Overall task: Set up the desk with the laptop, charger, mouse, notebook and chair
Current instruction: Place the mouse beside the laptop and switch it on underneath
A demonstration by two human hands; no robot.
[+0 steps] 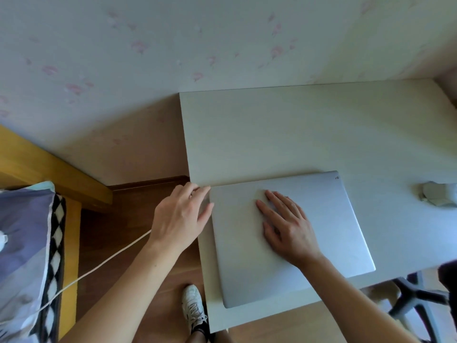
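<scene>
Your laptop (291, 238) lies closed and flat on the white table (284, 134), near its front-left corner and turned a little askew to the table's edges. Your right hand (286, 226) rests flat on the lid with the fingers spread and straight — it presses the lid, it grips nothing. Your left hand (181, 214) is at the laptop's back-left corner, fingers loosely bent toward the side edge; a white cable (103, 263) runs from under that wrist down across the wooden floor (128, 219) toward the bed (27, 231), but whether the fingers pinch its plug you cannot tell from here, since the hand hides it. This looks like the charger step: the laptop is placed, and the plug is being brought to its left side. Next you would need to find the port by feel, line the plug up square to the edge and push it straight in, with your right hand steadying the lid so the laptop does not slide. A grey object (437, 194), perhaps the mouse, sits at the table's right — the chair base (418, 295) shows below the front edge.
</scene>
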